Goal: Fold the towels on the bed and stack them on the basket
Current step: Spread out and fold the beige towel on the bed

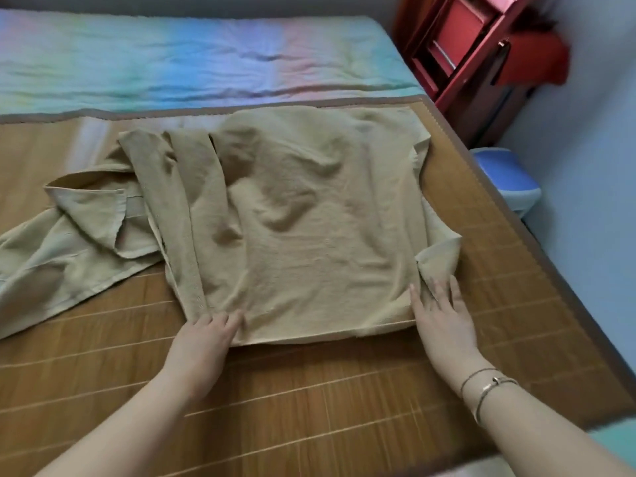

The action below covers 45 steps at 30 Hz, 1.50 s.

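Note:
A large beige towel (309,215) lies spread on the bamboo mat (309,401) of the bed, wrinkled, with its left part bunched and trailing off to the left. A second beige towel (79,235) seems to lie crumpled at the left, overlapping it. My left hand (203,342) grips the towel's near left corner, fingers curled into the cloth. My right hand (442,318) rests flat with straight fingers on the near right corner, where a flap of cloth is turned up.
A pastel rainbow sheet (192,60) covers the far half of the bed. A red wooden shelf (461,53) stands past the bed's far right corner. A blue and white plastic container (506,180) sits on the floor at the bed's right edge.

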Each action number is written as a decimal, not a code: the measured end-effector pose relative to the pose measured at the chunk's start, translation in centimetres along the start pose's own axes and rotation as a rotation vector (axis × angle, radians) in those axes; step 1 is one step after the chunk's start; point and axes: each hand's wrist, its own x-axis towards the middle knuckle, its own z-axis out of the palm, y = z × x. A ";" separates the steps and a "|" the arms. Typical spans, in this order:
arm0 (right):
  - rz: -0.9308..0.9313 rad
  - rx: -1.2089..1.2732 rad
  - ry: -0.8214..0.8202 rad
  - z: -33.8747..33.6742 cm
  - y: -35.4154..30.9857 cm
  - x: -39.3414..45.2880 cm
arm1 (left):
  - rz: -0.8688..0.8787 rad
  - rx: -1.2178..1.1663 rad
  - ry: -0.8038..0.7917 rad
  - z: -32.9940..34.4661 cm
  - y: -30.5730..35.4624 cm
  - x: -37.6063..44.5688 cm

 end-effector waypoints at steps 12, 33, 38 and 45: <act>0.132 0.040 -0.169 6.4 3.2 -7.6 | 0.085 -0.036 -0.053 2.6 5.8 -6.8; -0.273 0.607 0.203 -9.6 -17.5 -4.5 | -0.193 -0.550 0.162 3.3 -4.6 -13.4; -0.386 0.902 0.215 -15.4 -24.9 -1.9 | -0.435 -0.723 0.161 3.9 -13.6 -13.7; -0.298 1.102 0.253 -23.1 -33.7 4.9 | -0.387 -0.834 0.167 4.5 -27.0 -9.7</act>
